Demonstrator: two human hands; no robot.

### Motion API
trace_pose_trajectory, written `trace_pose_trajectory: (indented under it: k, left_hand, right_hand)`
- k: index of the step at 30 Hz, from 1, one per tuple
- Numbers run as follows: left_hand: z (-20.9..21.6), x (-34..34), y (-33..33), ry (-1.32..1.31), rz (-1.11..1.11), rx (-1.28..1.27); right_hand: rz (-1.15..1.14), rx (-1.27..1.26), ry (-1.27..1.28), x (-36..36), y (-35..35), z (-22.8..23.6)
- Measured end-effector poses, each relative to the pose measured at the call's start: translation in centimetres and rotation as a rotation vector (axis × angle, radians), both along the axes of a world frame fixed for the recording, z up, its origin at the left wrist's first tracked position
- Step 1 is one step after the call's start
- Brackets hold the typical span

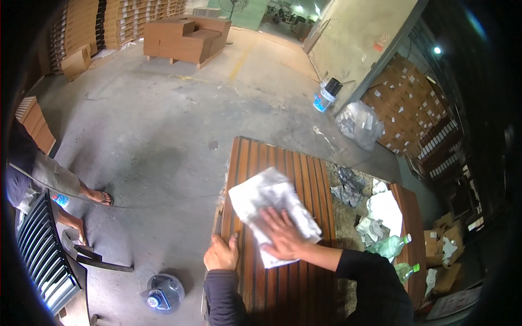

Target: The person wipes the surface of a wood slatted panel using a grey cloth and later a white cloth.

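Note:
A slatted reddish-brown wooden panel (255, 155) lies in front of me on a worktable. On top of it is a white cloth (266, 187), spread out with creases and greyish smudges. My right hand (280, 233) rests flat on the cloth, fingers apart, pressing it against the slats. At the panel's left edge my left hand (221, 253) is curled over the side, its thumb on top and its fingers folded around the edge.
Right of the panel, the worktable (345, 233) carries a crumpled grey rag (349, 186), white scraps (385, 212) and two greenish bottles (389, 246). A large clear water jug (163, 293) stands on the floor at left. A person (60, 176) is at far left beside dark slatted furniture (46, 252).

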State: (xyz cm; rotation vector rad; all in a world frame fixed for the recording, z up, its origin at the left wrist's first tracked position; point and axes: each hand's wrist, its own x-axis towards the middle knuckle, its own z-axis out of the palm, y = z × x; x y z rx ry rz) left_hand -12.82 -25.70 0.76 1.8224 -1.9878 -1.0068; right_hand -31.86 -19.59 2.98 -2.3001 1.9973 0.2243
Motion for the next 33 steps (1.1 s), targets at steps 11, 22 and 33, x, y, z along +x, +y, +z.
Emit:
trace_pose_trajectory:
  k: [11,22,33]
  left_hand:
    - [-0.4,-0.8,0.3,0.055,0.008,-0.059]
    - [-0.7,-0.2,0.1,0.002,0.017,-0.013]
    - [0.8,-0.5,0.4,0.027,0.000,0.056]
  right_hand:
    - [-0.437,-0.232,-0.064,-11.2,-20.8,-1.1]
    - [-0.179,0.016,-0.030,-3.3,-11.4,-0.2]
    - [-0.131,-0.038,0.011,-2.8,-15.9,-0.3]
